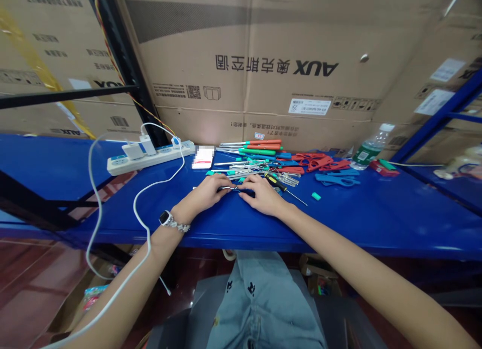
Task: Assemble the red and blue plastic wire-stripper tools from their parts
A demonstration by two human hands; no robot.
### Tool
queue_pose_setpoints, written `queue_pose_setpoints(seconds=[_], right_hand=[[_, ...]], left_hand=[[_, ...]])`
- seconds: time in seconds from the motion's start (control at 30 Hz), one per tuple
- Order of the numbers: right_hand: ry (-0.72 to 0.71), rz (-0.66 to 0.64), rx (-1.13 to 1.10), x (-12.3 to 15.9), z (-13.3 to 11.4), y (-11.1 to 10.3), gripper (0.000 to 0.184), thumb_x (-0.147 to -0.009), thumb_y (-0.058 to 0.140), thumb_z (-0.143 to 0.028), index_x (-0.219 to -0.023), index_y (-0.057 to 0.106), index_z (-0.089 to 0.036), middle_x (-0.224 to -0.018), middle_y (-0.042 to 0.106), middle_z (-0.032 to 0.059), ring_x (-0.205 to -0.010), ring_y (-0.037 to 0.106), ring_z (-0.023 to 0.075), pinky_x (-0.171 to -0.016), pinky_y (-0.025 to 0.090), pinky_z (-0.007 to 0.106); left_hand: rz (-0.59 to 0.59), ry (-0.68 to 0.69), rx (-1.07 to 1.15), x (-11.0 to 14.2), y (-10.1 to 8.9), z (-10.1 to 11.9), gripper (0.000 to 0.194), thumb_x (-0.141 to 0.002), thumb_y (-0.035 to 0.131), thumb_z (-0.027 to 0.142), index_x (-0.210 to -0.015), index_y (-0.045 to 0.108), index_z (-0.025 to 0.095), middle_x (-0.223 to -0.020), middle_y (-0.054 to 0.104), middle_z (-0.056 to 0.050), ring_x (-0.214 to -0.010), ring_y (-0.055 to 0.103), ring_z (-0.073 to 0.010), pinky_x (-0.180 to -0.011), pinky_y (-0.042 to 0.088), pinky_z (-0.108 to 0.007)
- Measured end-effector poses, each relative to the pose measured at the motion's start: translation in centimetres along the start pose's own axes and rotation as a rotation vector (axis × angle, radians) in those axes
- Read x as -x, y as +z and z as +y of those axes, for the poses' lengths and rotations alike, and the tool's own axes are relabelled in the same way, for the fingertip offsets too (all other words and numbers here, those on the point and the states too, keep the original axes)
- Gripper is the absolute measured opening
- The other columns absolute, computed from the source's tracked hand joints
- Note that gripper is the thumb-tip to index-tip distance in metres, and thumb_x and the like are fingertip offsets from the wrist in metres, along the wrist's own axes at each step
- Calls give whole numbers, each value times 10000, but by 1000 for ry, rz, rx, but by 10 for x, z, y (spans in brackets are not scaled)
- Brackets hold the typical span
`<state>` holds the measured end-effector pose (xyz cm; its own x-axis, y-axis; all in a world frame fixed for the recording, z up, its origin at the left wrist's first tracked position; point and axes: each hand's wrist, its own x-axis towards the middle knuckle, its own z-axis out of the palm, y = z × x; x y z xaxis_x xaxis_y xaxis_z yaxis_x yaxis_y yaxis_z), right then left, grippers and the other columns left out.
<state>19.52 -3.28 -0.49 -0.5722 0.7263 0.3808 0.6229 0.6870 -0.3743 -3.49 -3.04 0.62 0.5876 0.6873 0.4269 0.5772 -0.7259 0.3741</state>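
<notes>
My left hand (209,192) and my right hand (262,194) meet at the front of the blue table. Between their pinched fingertips is a slim, shiny metal rod (227,188), partly covered by the fingers; its exact kind is unclear. Just beyond the fingers lies a heap of screwdrivers, among them a green-handled screwdriver (259,151) and an orange-handled screwdriver (265,142). Beside my right hand a black-and-yellow screwdriver (277,183) points its shaft toward the right. A small teal cap (316,196) lies farther right.
Red plastic tools (316,162) and blue plastic tools (338,178) lie right of the heap, near a water bottle (369,150). On the left, a power strip (154,158) trails a white cable (140,208) across the table and my left forearm. Cardboard boxes (244,32) stand behind.
</notes>
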Motion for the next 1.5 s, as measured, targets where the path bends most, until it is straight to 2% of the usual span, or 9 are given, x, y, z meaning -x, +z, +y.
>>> queue_pose_setpoints(seconds=[0.27, 0.47, 0.67, 0.87, 1.13, 1.5], right_hand=[[-13, 5, -2, 1, 1, 1, 212, -969, 659, -260, -1151, 765, -246, -1114, 642, 83, -1082, 572, 244, -977, 454, 456], [-12, 2, 0, 0, 0, 2, 220, -966, 650, -244, -1148, 766, -203, -1108, 640, 96, -1067, 573, 244, -976, 458, 439], [-25, 6, 6, 0, -1, 2, 223, -974, 636, -245, -1156, 762, -216, -1082, 623, 89, -1054, 555, 239, -968, 456, 434], [-40, -50, 67, 2, -5, -2, 225, -1012, 574, -266, -1176, 722, -220, -1129, 597, 99, -1082, 523, 257, -954, 440, 439], [-47, -94, 93, 2, -9, -4, 234, -1039, 517, -254, -1178, 699, -208, -1171, 602, 110, -1100, 508, 267, -955, 436, 448], [-8, -43, -27, 0, -4, -2, 192, -971, 616, -194, -1156, 655, -162, -1136, 625, 110, -1125, 549, 256, -1016, 445, 457]], left_hand=[[-16, -45, -9, 0, 0, 0, 189, -965, 583, 185, -1050, 751, 195, -1040, 755, -93, -927, 724, -231, -915, 576, -403], [-46, -54, -34, -1, -3, 4, 196, -952, 580, 154, -1042, 753, 173, -1029, 753, -97, -946, 718, -238, -925, 572, -398], [-55, -64, -49, -2, -4, 7, 199, -947, 579, 140, -1026, 758, 174, -1027, 754, -101, -938, 719, -242, -914, 570, -392], [-43, -55, -83, -1, -3, 7, 202, -936, 573, 108, -1025, 740, 179, -1008, 751, -93, -906, 711, -232, -890, 567, -390], [-56, -46, -78, 1, -9, 6, 157, -956, 588, 139, -917, 737, 171, -961, 730, -86, -856, 689, -217, -829, 553, -355], [-27, 0, 8, -2, 1, -3, 176, -960, 590, 156, -875, 743, 174, -915, 720, -71, -810, 689, -195, -814, 559, -343]])
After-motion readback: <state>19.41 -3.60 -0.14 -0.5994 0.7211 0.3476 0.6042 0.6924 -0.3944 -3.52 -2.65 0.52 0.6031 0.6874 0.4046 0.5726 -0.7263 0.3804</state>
